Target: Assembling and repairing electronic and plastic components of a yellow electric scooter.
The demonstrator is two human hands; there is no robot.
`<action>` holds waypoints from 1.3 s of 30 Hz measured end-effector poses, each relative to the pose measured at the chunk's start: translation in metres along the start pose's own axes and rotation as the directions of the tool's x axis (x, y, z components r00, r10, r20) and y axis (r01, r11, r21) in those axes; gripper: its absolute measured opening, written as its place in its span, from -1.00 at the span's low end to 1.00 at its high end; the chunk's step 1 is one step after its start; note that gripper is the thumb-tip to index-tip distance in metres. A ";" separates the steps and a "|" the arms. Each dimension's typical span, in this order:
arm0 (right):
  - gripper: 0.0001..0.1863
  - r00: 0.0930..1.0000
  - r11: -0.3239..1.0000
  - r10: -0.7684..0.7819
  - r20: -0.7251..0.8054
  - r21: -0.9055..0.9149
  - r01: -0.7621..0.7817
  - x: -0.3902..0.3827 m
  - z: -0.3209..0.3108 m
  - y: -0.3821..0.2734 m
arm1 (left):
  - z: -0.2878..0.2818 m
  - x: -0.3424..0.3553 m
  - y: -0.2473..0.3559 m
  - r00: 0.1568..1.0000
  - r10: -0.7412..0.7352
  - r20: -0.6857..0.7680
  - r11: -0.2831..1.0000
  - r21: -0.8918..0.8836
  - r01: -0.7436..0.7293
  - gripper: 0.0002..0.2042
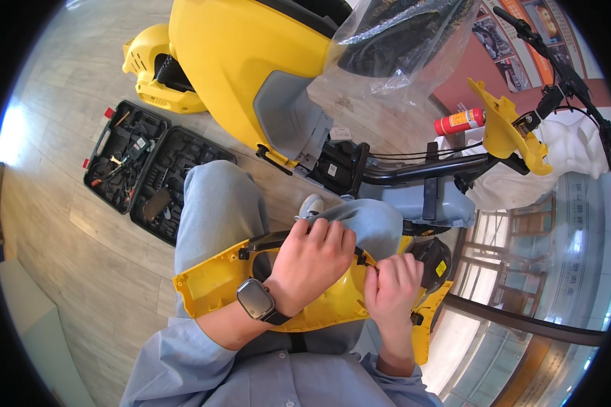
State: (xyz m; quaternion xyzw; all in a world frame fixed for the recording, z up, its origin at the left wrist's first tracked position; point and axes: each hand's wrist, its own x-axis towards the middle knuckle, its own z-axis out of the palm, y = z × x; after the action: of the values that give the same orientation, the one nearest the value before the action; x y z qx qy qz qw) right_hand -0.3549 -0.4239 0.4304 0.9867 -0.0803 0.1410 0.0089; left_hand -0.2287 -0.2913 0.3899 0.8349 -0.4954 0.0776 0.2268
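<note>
A yellow plastic scooter panel (214, 275) lies across my lap, its ribbed inner side up. A curved black trim piece (268, 240) runs along the panel's far edge. My left hand (313, 260), with a watch on its wrist, lies over the panel with its fingers curled round the black trim. My right hand (395, 281) is closed in a pinch beside the trim's right end, at a small dark part; what sits between its fingers is hidden. Just right of that hand is a dark rounded part (433, 261) with a yellow label.
A partly stripped yellow scooter (231, 61) stands ahead, its black frame tube (428, 169) exposed. An open tool case (159, 169) lies on the floor at left, near another yellow cover (149, 68). A red fire extinguisher (459, 122) and a glass-topped surface (543, 258) are at right.
</note>
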 end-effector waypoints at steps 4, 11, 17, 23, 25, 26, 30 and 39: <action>-0.77 1.000 0.989 0.002 -0.005 0.149 -0.001 -0.005 0.007 0.000 | 0.000 0.000 0.000 1.000 -0.003 0.028 1.000 -0.004 0.003 -0.92; -0.72 0.990 0.956 0.137 -0.043 0.269 -0.120 -0.009 0.016 -0.007 | 0.000 0.000 -0.001 1.000 -0.006 0.028 1.000 -0.005 0.006 -0.91; -0.69 0.971 0.937 0.230 -0.064 0.284 -0.203 -0.010 0.017 -0.012 | -0.002 0.001 -0.001 0.999 -0.002 0.038 1.000 -0.008 0.003 -0.91; -0.69 0.923 0.926 0.174 -0.343 0.375 -0.035 -0.020 0.014 0.002 | -0.007 0.002 -0.002 0.998 0.020 0.054 1.000 -0.014 -0.019 -0.89; -0.70 0.883 0.856 0.305 -0.358 0.509 -0.089 -0.025 0.014 0.008 | -0.009 0.001 -0.001 0.999 0.025 0.026 1.000 0.001 -0.025 -0.87; -0.71 0.835 0.764 0.427 -0.348 0.633 -0.127 -0.028 0.015 0.010 | -0.009 0.001 -0.001 0.999 0.037 0.027 0.999 0.000 -0.037 -0.87; -0.70 0.848 0.654 0.512 -0.140 0.704 -0.278 -0.035 0.020 0.018 | -0.010 0.000 0.002 0.998 0.054 0.010 0.998 0.014 -0.054 -0.84; -0.65 0.915 0.814 0.330 -0.233 0.561 -0.151 -0.031 0.031 0.018 | -0.014 0.000 0.005 0.996 0.064 0.061 0.996 0.053 -0.068 -0.84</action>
State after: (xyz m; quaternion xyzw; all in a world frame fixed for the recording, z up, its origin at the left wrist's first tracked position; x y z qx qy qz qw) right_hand -0.3787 -0.4384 0.3914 0.8954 -0.1615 0.3154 -0.2698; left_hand -0.2314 -0.2868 0.4041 0.8259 -0.5270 0.0737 0.1863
